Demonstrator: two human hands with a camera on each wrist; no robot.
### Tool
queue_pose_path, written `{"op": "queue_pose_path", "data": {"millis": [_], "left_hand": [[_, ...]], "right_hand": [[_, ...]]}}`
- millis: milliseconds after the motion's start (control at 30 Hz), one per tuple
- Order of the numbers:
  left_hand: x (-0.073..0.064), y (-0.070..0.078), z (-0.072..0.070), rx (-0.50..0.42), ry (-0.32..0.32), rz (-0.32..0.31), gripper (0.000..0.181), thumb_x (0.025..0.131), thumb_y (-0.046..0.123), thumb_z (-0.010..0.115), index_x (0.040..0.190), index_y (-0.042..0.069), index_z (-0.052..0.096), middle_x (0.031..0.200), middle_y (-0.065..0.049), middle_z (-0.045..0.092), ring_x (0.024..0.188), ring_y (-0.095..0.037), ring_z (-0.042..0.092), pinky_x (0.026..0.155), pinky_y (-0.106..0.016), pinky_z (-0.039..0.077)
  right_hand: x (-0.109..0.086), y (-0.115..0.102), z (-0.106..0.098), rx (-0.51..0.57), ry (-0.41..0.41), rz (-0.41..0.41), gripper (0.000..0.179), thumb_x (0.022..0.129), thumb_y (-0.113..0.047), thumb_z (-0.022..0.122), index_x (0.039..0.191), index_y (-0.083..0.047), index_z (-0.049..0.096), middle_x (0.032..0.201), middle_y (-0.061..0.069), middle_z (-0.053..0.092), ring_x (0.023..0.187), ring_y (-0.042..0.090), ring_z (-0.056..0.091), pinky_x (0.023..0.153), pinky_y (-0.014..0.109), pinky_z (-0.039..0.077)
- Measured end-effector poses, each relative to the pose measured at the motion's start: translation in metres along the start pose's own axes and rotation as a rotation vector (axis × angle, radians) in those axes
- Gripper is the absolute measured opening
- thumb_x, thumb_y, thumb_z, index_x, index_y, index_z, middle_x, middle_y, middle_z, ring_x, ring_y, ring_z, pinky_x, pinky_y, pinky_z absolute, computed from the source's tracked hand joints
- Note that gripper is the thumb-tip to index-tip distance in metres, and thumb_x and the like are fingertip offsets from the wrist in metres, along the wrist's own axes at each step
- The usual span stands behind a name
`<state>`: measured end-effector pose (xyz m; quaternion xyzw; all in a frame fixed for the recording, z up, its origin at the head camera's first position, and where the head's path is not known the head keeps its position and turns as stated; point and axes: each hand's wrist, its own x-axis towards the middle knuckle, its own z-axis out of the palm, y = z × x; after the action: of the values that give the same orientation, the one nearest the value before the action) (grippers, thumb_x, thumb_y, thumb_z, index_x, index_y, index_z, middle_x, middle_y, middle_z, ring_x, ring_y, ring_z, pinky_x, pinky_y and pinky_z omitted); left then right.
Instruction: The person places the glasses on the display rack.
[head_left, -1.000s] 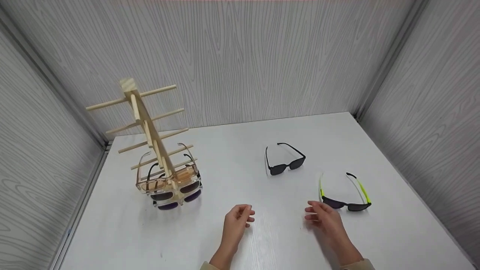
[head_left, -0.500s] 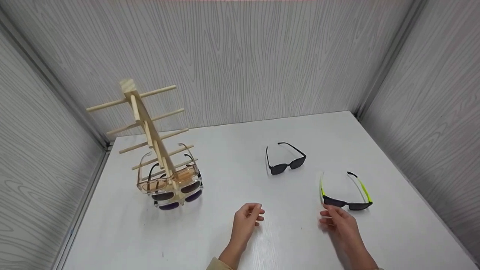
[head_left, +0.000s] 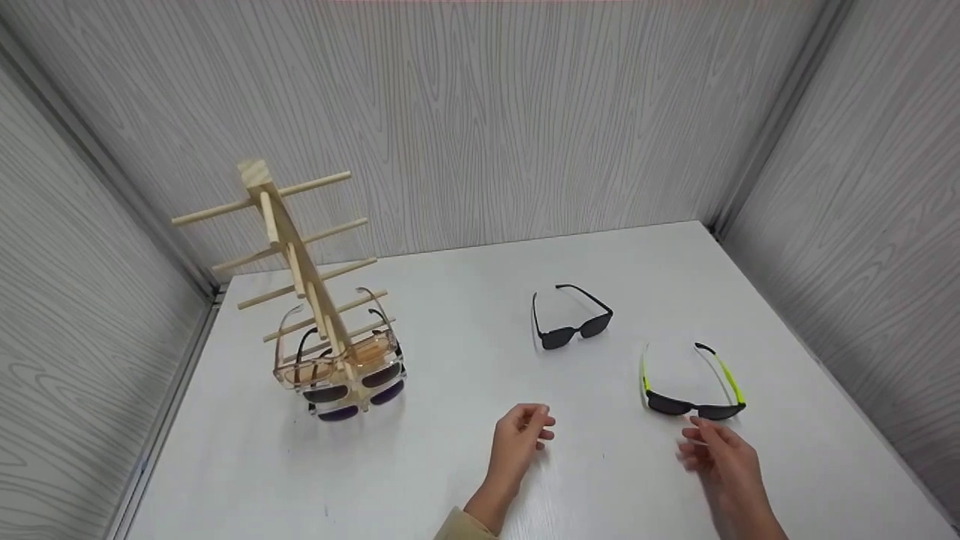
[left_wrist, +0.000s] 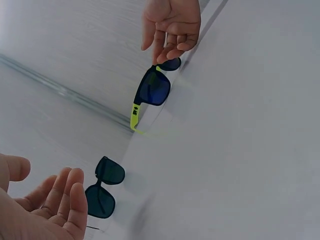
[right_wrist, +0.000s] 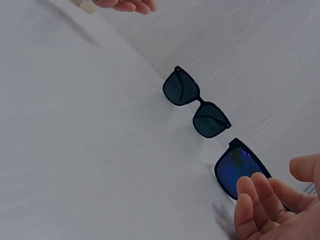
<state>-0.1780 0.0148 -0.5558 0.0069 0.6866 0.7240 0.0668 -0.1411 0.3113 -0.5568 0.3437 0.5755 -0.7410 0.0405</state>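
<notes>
Black sunglasses with neon-yellow temples [head_left: 670, 405] lie on the table at the right, lenses toward me. My right hand [head_left: 724, 457] is just in front of their bridge, its fingers loosely bent with nothing between them. In the right wrist view its fingertips [right_wrist: 258, 177] overlap the blue-tinted lens. My left hand [head_left: 517, 442] hovers near the table's front middle, fingers relaxed and holding nothing. Farther back rests an all-black pair of sunglasses [head_left: 576, 332] with its temples unfolded, appearing beyond the left fingers in the left wrist view.
At the left stands a wooden display rack [head_left: 300, 255] with several crosswise pegs. Clear-framed glasses [head_left: 330, 367] and tinted sunglasses [head_left: 386, 391] hang on its lower pegs. Grey wood-grain panels [head_left: 480, 127] enclose the white table [head_left: 465, 322] at the back and sides.
My right hand has moved right along the front of the yellow-templed sunglasses, from their left end to the bridge. My left hand has also drifted right. The glasses stay in place.
</notes>
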Motion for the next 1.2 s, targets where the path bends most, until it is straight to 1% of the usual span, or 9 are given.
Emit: {"op": "queue_pose_path", "data": {"millis": [133, 233, 333, 467, 667, 767, 1033, 1133, 1200], "left_hand": [[0.002, -0.001, 0.009, -0.003, -0.010, 0.003, 0.033, 0.093, 0.029, 0.058, 0.106, -0.001, 0.061, 0.086, -0.006, 0.066, 0.075, -0.020, 0.064, 0.067, -0.036, 0.053], [0.003, -0.003, 0.016, -0.007, -0.016, 0.012, 0.030, 0.093, 0.026, 0.058, 0.105, -0.001, 0.061, 0.086, -0.007, 0.066, 0.074, -0.021, 0.064, 0.067, -0.038, 0.053], [0.005, -0.005, 0.025, -0.011, -0.024, 0.012, 0.026, 0.094, 0.021, 0.056, 0.104, -0.002, 0.061, 0.086, -0.010, 0.066, 0.074, -0.025, 0.064, 0.067, -0.043, 0.053], [0.008, -0.008, 0.039, -0.013, -0.037, 0.004, 0.023, 0.095, 0.017, 0.054, 0.102, -0.003, 0.061, 0.085, -0.013, 0.065, 0.073, -0.029, 0.064, 0.067, -0.047, 0.052], [0.013, -0.012, 0.057, 0.020, -0.061, -0.008, 0.025, 0.093, 0.024, 0.057, 0.100, 0.001, 0.063, 0.081, -0.004, 0.065, 0.069, -0.018, 0.064, 0.064, -0.037, 0.053], [0.015, -0.013, 0.065, 0.028, -0.074, -0.022, 0.024, 0.092, 0.026, 0.058, 0.098, 0.003, 0.063, 0.080, -0.003, 0.065, 0.068, -0.018, 0.064, 0.062, -0.035, 0.053], [0.024, -0.016, 0.080, 0.013, -0.079, -0.074, 0.027, 0.092, 0.027, 0.058, 0.096, 0.001, 0.064, 0.081, -0.003, 0.065, 0.068, -0.016, 0.064, 0.063, -0.037, 0.053], [0.029, -0.016, 0.086, 0.003, -0.072, -0.095, 0.026, 0.092, 0.028, 0.058, 0.096, 0.003, 0.064, 0.086, -0.006, 0.064, 0.069, -0.016, 0.064, 0.064, -0.034, 0.053], [0.031, -0.016, 0.091, 0.001, -0.071, -0.113, 0.025, 0.092, 0.029, 0.058, 0.097, 0.005, 0.064, 0.090, -0.007, 0.064, 0.070, -0.015, 0.064, 0.064, -0.033, 0.052]], "right_hand": [[0.000, -0.003, -0.010, 0.002, 0.014, -0.001, 0.043, 0.094, -0.032, 0.055, 0.131, -0.012, 0.044, 0.101, 0.002, 0.061, 0.083, 0.015, 0.062, 0.074, 0.031, 0.052], [0.000, -0.003, -0.019, 0.011, 0.005, -0.020, 0.049, 0.091, -0.037, 0.057, 0.131, -0.012, 0.043, 0.104, 0.002, 0.061, 0.086, 0.015, 0.061, 0.075, 0.030, 0.052], [0.000, -0.004, -0.028, 0.012, 0.003, -0.035, 0.057, 0.088, -0.041, 0.060, 0.133, -0.011, 0.042, 0.106, 0.003, 0.060, 0.088, 0.015, 0.061, 0.077, 0.030, 0.051], [0.001, -0.005, -0.039, -0.029, 0.039, -0.055, 0.062, 0.087, -0.044, 0.059, 0.135, -0.010, 0.041, 0.106, 0.003, 0.061, 0.088, 0.015, 0.062, 0.077, 0.030, 0.052], [0.004, -0.011, -0.054, -0.104, 0.124, -0.068, 0.058, 0.090, -0.048, 0.054, 0.133, -0.011, 0.042, 0.099, -0.002, 0.063, 0.085, 0.014, 0.062, 0.074, 0.029, 0.053], [0.006, -0.012, -0.060, -0.129, 0.151, -0.082, 0.059, 0.091, -0.047, 0.054, 0.134, -0.008, 0.041, 0.096, -0.004, 0.063, 0.083, 0.012, 0.062, 0.073, 0.029, 0.053], [0.009, -0.017, -0.066, -0.093, 0.187, -0.044, 0.068, 0.089, -0.048, 0.055, 0.141, -0.009, 0.033, 0.093, -0.007, 0.063, 0.083, 0.012, 0.063, 0.074, 0.029, 0.053], [0.012, -0.019, -0.066, -0.108, 0.205, -0.049, 0.073, 0.091, -0.046, 0.053, 0.147, -0.009, 0.023, 0.108, 0.001, 0.061, 0.082, 0.011, 0.064, 0.074, 0.028, 0.053], [0.014, -0.021, -0.066, -0.117, 0.212, -0.051, 0.076, 0.092, -0.045, 0.052, 0.149, -0.010, 0.016, 0.124, 0.008, 0.053, 0.082, 0.010, 0.064, 0.074, 0.028, 0.053]]}}
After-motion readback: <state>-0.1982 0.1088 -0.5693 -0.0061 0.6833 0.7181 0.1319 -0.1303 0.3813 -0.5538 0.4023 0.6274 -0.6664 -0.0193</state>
